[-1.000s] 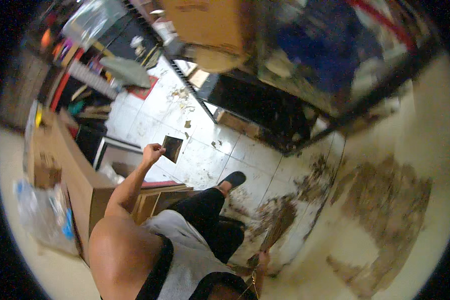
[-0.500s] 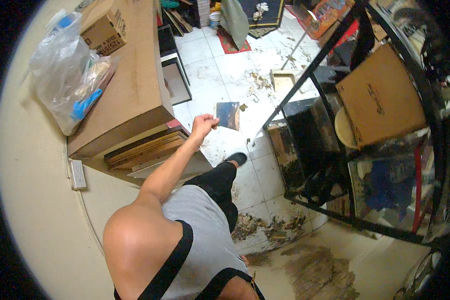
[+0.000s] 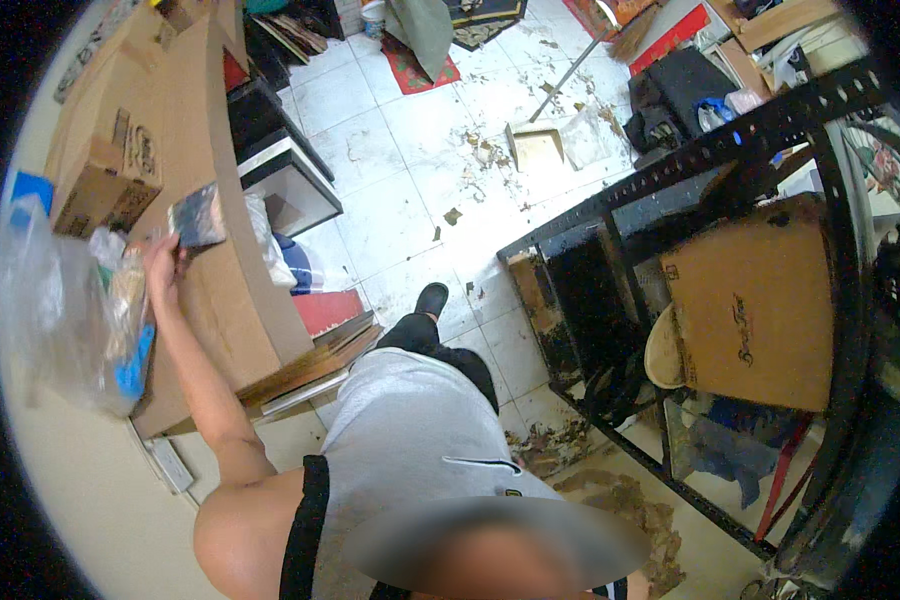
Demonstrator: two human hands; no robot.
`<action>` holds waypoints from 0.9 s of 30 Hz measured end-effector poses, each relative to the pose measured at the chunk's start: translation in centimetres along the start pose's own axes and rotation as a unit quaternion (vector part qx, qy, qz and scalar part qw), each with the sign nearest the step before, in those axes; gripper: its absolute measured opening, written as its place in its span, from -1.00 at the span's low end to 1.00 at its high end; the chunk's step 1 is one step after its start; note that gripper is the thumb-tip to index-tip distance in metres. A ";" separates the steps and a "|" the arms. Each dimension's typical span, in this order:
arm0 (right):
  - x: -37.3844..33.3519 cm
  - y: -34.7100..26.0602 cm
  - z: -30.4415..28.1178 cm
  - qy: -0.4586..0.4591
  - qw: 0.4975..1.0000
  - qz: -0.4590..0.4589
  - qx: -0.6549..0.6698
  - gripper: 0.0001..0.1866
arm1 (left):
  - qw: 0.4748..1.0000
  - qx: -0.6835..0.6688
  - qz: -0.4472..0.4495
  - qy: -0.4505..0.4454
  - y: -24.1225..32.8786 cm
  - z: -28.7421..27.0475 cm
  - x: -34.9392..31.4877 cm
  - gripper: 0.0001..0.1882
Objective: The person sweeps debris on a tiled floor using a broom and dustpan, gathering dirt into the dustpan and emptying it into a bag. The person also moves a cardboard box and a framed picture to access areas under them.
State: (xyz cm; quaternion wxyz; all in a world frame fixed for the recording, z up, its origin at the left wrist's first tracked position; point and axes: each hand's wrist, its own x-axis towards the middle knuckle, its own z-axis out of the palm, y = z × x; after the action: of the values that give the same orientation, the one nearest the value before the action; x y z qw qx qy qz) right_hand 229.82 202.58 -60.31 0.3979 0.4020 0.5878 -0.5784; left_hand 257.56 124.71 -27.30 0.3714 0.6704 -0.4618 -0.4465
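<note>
My left hand reaches out over the cardboard surface at the left, fingers pinched on the near edge of a thin square card. The card is dark blue-grey with a brownish part, like a picture print; its details are too small to read. It is held just over or against the cardboard; I cannot tell if it touches. Beside the hand sits a clear plastic bag with a blue-handled item in it. Farther back stands a closed cardboard box. My right hand is out of view.
A black metal rack at the right holds a large cardboard box. On the white tiled floor, scattered with debris, lies a long-handled dustpan. Framed panels lean beside the cardboard surface. Dirt patches lie near the rack's foot.
My left hand has carried the card leftward, from above the floor to over the cardboard surface. The view has shifted, and my right hand's fingertips, faintly seen before, no longer show.
</note>
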 end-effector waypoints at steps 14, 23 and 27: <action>-0.2 -12.5 16.4 0.074 0.995 0.000 0.069 -0.62 | 0.923 0.204 0.288 0.149 7.9 20.9 -2.5 -0.62; 5.9 -20.6 30.1 0.078 0.988 0.007 0.137 -0.67 | 0.880 0.134 0.287 -0.355 8.8 59.6 1.8 -0.55; 7.5 -23.4 34.9 0.081 0.983 0.012 0.165 -0.69 | 0.825 0.174 0.290 -0.452 11.4 68.7 3.2 -0.52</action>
State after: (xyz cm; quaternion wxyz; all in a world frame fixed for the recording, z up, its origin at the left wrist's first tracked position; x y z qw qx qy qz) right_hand 205.37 167.60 -59.32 0.2842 0.5146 0.5096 -0.6282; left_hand 190.14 112.39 -40.06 0.1105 0.2820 -0.8215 -0.4831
